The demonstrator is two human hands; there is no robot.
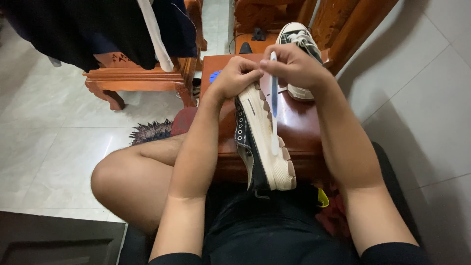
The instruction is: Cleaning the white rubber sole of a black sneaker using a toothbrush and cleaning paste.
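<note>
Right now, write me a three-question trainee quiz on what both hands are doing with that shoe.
1. True or false: the left hand grips the toe end of the black shoe, which is turned on its side with the cream sole showing.
2. What does the right hand hold?
A. a white and blue brush
B. a cloth
C. a shoelace
3. Fill in: the second shoe stands on the wooden ____ beyond the hands.

Key
1. True.
2. A: the slim brush lies lengthwise along the sole, pinched at its top by the fingers.
3. Table, reddish brown, in front of the seated person.
</note>
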